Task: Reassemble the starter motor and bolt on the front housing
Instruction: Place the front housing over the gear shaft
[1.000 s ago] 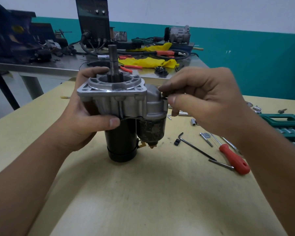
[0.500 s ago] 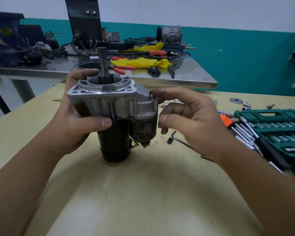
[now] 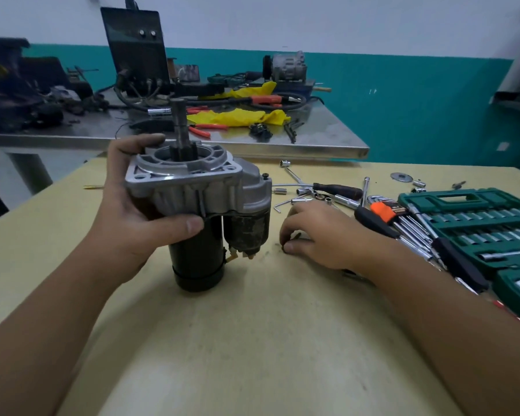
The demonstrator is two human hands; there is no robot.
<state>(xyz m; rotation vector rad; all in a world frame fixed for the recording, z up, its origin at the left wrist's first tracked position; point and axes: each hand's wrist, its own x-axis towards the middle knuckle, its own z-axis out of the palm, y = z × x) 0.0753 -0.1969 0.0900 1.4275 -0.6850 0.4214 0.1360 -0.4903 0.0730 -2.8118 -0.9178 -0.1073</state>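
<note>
We see the starter motor (image 3: 203, 223) standing upright on the yellow table (image 3: 252, 340), a little left of the middle, with its shaft (image 3: 179, 121) pointing up. The silver front housing (image 3: 186, 178) sits on top of the black body. The left hand (image 3: 132, 223) grips the housing from the left side, the thumb across the near face and the fingers curled behind the far edge. The right hand (image 3: 315, 235) lies low on the table just right of the motor, and its curled fingertips pinch a small dark part (image 3: 294, 237); we cannot tell what it is. To the right lie loose sockets, an orange-handled tool (image 3: 383, 212) and the green socket case (image 3: 475, 223).
</note>
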